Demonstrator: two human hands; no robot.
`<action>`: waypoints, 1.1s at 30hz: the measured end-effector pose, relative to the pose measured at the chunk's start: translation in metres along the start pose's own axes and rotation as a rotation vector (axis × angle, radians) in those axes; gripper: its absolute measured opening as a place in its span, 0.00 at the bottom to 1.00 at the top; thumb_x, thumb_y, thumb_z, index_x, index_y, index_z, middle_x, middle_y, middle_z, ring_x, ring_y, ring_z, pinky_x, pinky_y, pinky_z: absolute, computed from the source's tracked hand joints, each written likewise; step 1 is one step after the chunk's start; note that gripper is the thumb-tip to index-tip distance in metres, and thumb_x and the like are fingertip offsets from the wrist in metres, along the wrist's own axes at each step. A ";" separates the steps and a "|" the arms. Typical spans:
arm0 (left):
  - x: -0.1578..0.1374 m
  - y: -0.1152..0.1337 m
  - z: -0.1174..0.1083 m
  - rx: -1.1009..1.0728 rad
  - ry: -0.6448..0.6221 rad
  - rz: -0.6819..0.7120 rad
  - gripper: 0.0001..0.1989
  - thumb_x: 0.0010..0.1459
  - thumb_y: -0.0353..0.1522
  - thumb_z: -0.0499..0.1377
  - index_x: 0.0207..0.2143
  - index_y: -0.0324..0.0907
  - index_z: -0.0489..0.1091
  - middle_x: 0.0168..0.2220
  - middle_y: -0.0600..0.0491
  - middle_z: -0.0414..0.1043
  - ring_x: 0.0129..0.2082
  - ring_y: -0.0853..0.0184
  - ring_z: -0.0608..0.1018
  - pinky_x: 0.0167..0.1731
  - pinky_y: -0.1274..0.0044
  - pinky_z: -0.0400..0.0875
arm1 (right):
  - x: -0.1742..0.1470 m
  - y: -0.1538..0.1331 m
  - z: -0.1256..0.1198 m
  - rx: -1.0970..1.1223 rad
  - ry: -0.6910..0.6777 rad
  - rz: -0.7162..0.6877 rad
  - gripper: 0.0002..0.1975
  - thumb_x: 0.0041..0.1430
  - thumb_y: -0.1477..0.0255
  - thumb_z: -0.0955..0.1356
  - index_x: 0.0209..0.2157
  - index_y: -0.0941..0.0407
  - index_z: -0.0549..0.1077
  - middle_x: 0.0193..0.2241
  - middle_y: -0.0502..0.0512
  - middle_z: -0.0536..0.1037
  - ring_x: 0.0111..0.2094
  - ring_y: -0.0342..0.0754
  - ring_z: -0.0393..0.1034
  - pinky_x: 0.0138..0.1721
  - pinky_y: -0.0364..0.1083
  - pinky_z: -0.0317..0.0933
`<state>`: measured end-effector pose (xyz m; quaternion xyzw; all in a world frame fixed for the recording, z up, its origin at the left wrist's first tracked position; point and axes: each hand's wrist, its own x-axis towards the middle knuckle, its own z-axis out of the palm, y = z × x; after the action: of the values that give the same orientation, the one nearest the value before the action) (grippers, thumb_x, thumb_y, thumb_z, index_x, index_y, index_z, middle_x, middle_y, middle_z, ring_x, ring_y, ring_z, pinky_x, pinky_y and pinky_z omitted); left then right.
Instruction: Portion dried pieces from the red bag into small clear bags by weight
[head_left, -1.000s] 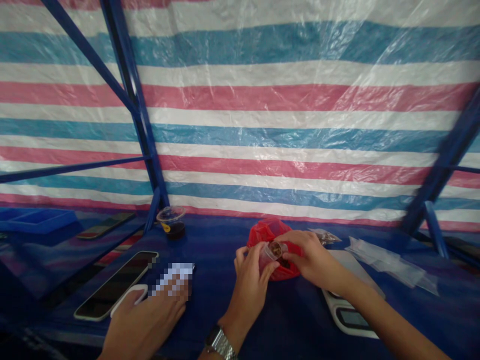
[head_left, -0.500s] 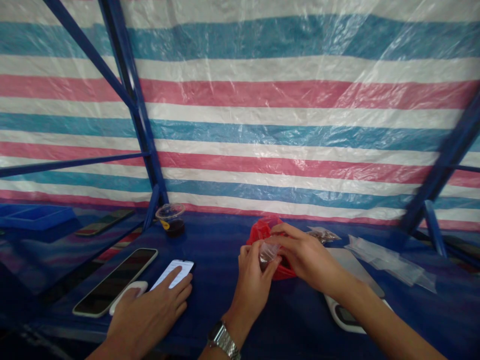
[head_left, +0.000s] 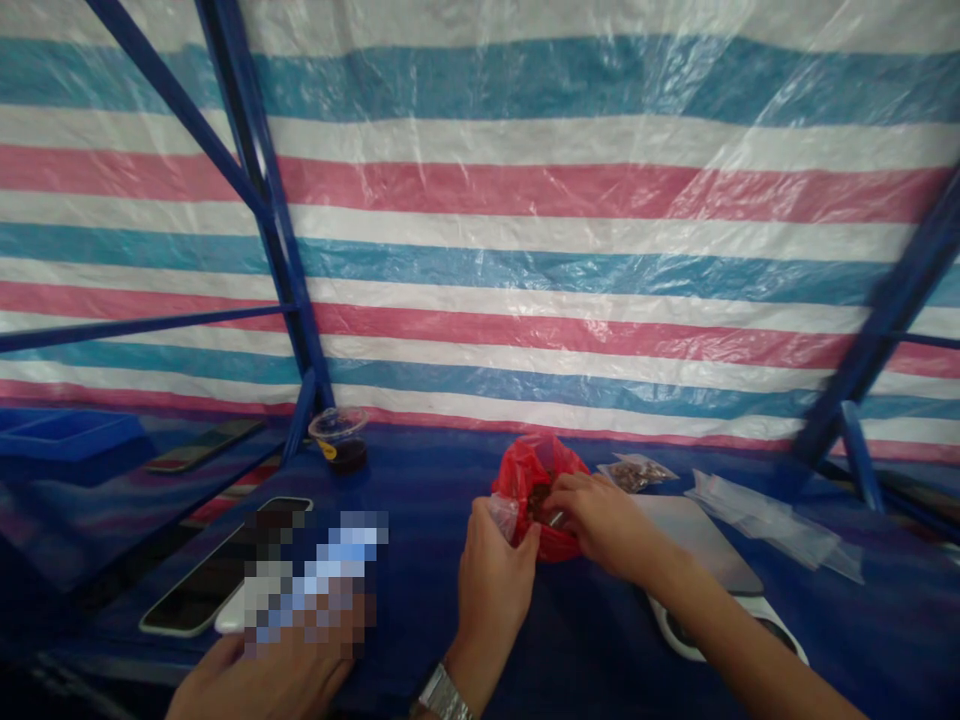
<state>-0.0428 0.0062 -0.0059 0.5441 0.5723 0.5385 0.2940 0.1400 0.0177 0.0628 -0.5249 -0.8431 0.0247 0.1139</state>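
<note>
Filling looks like the step in hand: the left hand [head_left: 491, 575], a watch [head_left: 442, 695] at its wrist, is clamped around a small clear cup [head_left: 504, 515], holding it up just beside the mouth of a red bag [head_left: 536, 475] that sits on the blue table [head_left: 427, 500]. The right hand [head_left: 600, 520] reaches into the bag's open mouth, its fingers drawn together as if pinching some of the dark bits inside; whether they actually grip anything cannot be told, since the fingertips are partly hidden by the plastic. The cup touches or nearly touches the bag's near edge, tilted a little toward it. Judging from this, the next move calls for lifting the pinch clear of the bag without snagging the thin plastic, bringing it over the cup's rim and letting go there, while the left hand keeps the cup steady and upright enough that nothing spills. A scale [head_left: 705, 560] lies under the right forearm, a small filled packet [head_left: 634, 470] sits just behind the bag, and a stack of clear bags [head_left: 772, 520] lies to the right. Farther left stand a lidded cup [head_left: 341, 440] of dark liquid and a phone [head_left: 217, 580]; another person's hand [head_left: 255, 680] rests near it, low at the left edge, partly blurred out.
</note>
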 end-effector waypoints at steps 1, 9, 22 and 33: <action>0.001 0.005 0.009 0.011 -0.025 -0.013 0.16 0.50 0.25 0.67 0.38 0.48 0.66 0.35 0.51 0.76 0.37 0.53 0.81 0.36 0.67 0.72 | 0.000 0.001 0.001 -0.020 -0.013 0.011 0.26 0.52 0.89 0.65 0.46 0.53 0.83 0.49 0.58 0.82 0.53 0.55 0.75 0.55 0.50 0.63; 0.004 0.004 0.015 -0.205 -0.113 -0.060 0.26 0.41 0.13 0.55 0.41 0.45 0.67 0.34 0.56 0.77 0.36 0.61 0.82 0.37 0.73 0.73 | -0.001 0.004 0.004 -0.021 -0.023 0.126 0.19 0.52 0.86 0.69 0.42 0.54 0.82 0.43 0.58 0.85 0.48 0.56 0.77 0.51 0.51 0.61; 0.007 0.008 0.023 -0.478 -0.088 -0.167 0.23 0.44 0.17 0.60 0.44 0.42 0.69 0.35 0.55 0.81 0.35 0.62 0.83 0.38 0.72 0.78 | -0.002 0.002 0.027 0.236 0.061 0.134 0.18 0.54 0.84 0.69 0.41 0.51 0.83 0.40 0.53 0.84 0.43 0.52 0.76 0.46 0.47 0.63; 0.007 0.000 0.024 -0.360 -0.031 -0.085 0.15 0.56 0.30 0.64 0.46 0.42 0.68 0.37 0.52 0.79 0.36 0.60 0.83 0.40 0.69 0.77 | -0.001 0.014 0.031 0.589 0.151 0.194 0.13 0.57 0.81 0.68 0.42 0.55 0.80 0.43 0.56 0.86 0.44 0.52 0.81 0.51 0.50 0.72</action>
<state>-0.0223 0.0197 -0.0102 0.4662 0.4845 0.6110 0.4179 0.1460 0.0255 0.0298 -0.5477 -0.7348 0.2397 0.3203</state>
